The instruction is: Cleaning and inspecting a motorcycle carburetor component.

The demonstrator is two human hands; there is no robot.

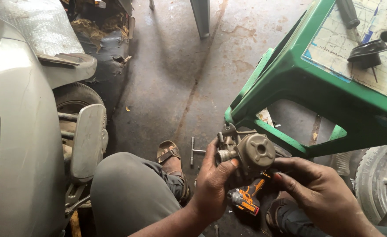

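a person's left hand (213,182) and right hand (316,191) both grip a grimy metal carburetor (246,151), held above their knees over a stained concrete floor (180,66). an orange cordless drill (246,197) lies on the floor just below. a green plastic stool (290,74) stands to the right, a silver scooter (22,131) to the left

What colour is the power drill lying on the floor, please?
Orange and black power drill, seen in the head view.
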